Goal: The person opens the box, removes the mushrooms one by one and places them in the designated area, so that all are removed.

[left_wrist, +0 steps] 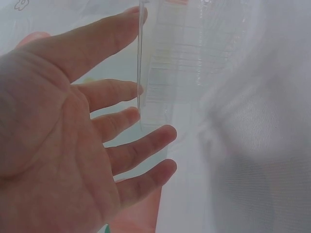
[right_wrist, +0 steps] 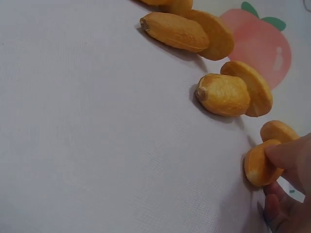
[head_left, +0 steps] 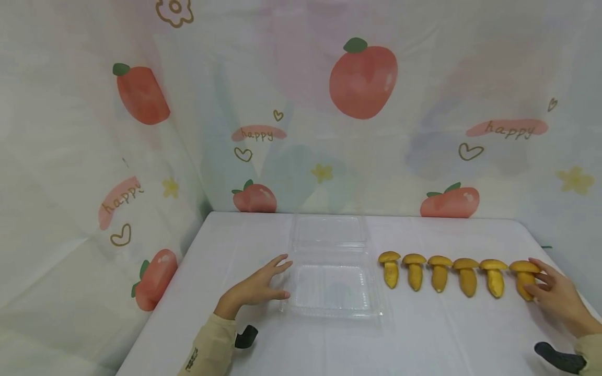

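A clear plastic clamshell box [head_left: 329, 287] lies with its lid [head_left: 329, 231] folded back on the white table. At the box's left edge is my left hand [head_left: 256, 286], fingers spread and fairly straight; in the left wrist view the thumb and some fingertips [left_wrist: 130, 114] meet the clear wall. Yellow-brown mushrooms [head_left: 439, 272] lie in a row right of the box, caps toward the back wall. My right hand [head_left: 559, 297] grips the rightmost mushroom [head_left: 523, 279], thumb on its stem. In the right wrist view that mushroom [right_wrist: 260, 165] is partly covered by the thumb.
The neighbouring mushroom [head_left: 494, 277] lies close to the left of the gripped one. A white cloth covers the table [head_left: 423, 339]. Behind it and on the left hangs a curtain [head_left: 301, 104] printed with fruit. Black straps [head_left: 246, 337] show at both sleeves.
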### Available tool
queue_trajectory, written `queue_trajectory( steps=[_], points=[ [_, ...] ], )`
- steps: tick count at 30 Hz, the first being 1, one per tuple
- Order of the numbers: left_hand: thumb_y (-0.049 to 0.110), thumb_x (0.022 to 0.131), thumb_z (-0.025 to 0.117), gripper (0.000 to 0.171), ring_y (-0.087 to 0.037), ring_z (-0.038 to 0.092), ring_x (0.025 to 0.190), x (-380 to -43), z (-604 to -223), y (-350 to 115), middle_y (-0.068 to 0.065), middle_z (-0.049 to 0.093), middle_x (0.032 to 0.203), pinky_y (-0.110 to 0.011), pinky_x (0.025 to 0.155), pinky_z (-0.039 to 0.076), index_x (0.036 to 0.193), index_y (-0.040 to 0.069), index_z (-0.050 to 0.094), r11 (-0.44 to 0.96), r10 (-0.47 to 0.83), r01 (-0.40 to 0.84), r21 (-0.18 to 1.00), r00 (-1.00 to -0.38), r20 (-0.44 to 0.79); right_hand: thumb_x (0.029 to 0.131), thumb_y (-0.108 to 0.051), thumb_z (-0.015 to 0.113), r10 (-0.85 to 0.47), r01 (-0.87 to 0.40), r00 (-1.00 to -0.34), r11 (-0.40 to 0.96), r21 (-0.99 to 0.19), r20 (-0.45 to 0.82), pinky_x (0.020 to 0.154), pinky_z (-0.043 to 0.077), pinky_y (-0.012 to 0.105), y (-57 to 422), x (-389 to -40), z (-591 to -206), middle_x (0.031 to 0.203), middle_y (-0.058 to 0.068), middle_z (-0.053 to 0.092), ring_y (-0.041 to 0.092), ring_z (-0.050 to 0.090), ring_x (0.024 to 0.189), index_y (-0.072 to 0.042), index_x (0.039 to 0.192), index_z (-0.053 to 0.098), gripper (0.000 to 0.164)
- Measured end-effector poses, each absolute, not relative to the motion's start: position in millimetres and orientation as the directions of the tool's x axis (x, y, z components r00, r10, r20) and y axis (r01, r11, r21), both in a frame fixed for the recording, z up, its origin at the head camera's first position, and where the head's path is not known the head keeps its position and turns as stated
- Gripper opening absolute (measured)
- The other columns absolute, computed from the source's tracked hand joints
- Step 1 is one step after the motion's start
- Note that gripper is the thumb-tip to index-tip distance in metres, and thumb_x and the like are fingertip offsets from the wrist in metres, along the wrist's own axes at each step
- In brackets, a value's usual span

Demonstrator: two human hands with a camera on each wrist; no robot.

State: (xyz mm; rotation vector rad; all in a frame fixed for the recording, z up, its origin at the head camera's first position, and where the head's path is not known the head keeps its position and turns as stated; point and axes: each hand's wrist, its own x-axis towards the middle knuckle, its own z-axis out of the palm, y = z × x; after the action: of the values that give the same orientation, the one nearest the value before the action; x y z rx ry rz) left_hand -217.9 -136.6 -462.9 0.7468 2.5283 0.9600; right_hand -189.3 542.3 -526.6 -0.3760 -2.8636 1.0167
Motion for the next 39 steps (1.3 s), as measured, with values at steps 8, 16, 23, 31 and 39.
queue_trajectory(
  steps=[8, 16, 23, 31, 39],
  points=[
    [0.026, 0.093, 0.075, 0.081, -0.042, 0.022, 0.155, -216.8, -461.3, -138.1, -0.015, 0.017, 0.17, -0.064, 0.12, 0.026, 0.158, 0.005, 0.032, 0.637, 0.575, 0.348, 0.688, -0.808, -0.125, 0.095, 0.006, 0.056, 0.234, 0.189, -0.972, 0.787, -0.587, 0.001, 0.061, 0.058, 0.038, 537.9, -189.2, -525.1, 0.141, 0.054, 0.025, 0.069, 0.042, 0.113, 0.01, 0.156, 0.007, 0.078],
    [0.026, 0.093, 0.074, 0.081, -0.042, 0.022, 0.155, -218.4, -460.6, -137.0, -0.018, 0.017, 0.169, -0.064, 0.12, 0.026, 0.158, 0.004, 0.032, 0.628, 0.587, 0.362, 0.689, -0.801, -0.114, 0.099, -0.003, 0.057, 0.268, 0.216, -0.963, 0.786, -0.58, 0.005, 0.072, 0.057, 0.052, 537.2, -187.6, -522.5, 0.138, 0.055, 0.027, 0.071, 0.04, 0.116, 0.009, 0.156, -0.003, 0.084],
    [0.028, 0.093, 0.074, 0.081, -0.04, 0.021, 0.156, -220.5, -461.0, -136.3, -0.015, 0.016, 0.17, -0.062, 0.121, 0.027, 0.159, 0.007, 0.032, 0.629, 0.595, 0.364, 0.687, -0.795, -0.122, 0.105, -0.008, 0.05, 0.31, 0.276, -0.949, 0.73, -0.625, -0.057, 0.092, 0.045, 0.068, 537.4, -186.6, -528.3, 0.145, 0.053, 0.017, 0.071, 0.033, 0.124, 0.005, 0.156, -0.012, 0.082],
    [0.028, 0.094, 0.073, 0.079, -0.04, 0.023, 0.155, -219.9, -461.0, -136.2, -0.016, 0.018, 0.17, -0.062, 0.12, 0.028, 0.159, 0.007, 0.032, 0.629, 0.593, 0.37, 0.683, -0.797, -0.114, 0.108, -0.031, 0.042, 0.277, 0.284, -0.953, 0.686, -0.67, -0.121, 0.099, 0.035, 0.077, 527.7, -183.1, -509.9, 0.15, 0.052, 0.001, 0.073, 0.022, 0.129, 0.009, 0.153, -0.02, 0.086],
    [0.034, 0.098, 0.067, 0.077, -0.038, 0.021, 0.156, -217.7, -460.9, -139.8, -0.014, 0.016, 0.17, -0.062, 0.121, 0.026, 0.16, 0.01, 0.029, 0.637, 0.586, 0.363, 0.68, -0.801, -0.121, 0.108, -0.037, 0.039, 0.232, 0.272, -0.962, 0.723, -0.635, -0.147, 0.099, 0.03, 0.08, 525.3, -179.3, -502.9, 0.149, 0.052, -0.005, 0.074, 0.019, 0.127, 0.013, 0.15, -0.02, 0.088]
  ],
)
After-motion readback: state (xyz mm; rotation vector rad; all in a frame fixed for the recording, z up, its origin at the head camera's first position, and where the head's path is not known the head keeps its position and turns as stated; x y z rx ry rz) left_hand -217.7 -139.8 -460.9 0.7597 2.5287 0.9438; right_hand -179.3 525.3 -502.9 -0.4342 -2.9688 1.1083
